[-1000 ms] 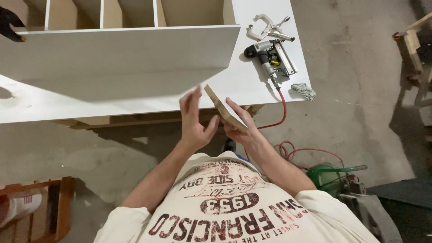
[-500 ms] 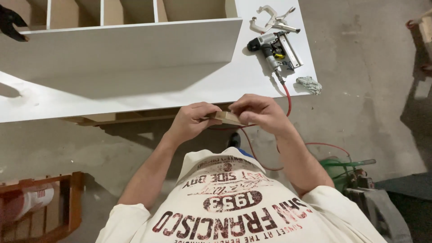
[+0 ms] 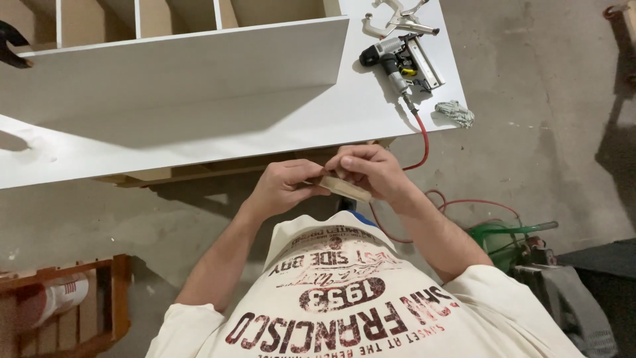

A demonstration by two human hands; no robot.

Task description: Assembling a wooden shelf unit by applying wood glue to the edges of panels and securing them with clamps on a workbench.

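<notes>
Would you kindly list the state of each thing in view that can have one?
Small flat light wooden block: held in both hands, off the table.
Left hand: closed on the block.
Right hand: closed on the block.
Grey nail gun: lying on its side, red hose attached.
White panel: standing on edge.
Metal clamp: lying unused.

Woodworking workshop; bare concrete floor [image 3: 543,113], white cabinet carcass [image 3: 172,59] with dividers on a white panel bench [image 3: 199,139] across the upper frame. Pneumatic nail gun [image 3: 401,59] with red air hose [image 3: 424,142] and metal clamp [image 3: 397,16] upper right; wooden rack [image 3: 86,305] lower left.
</notes>
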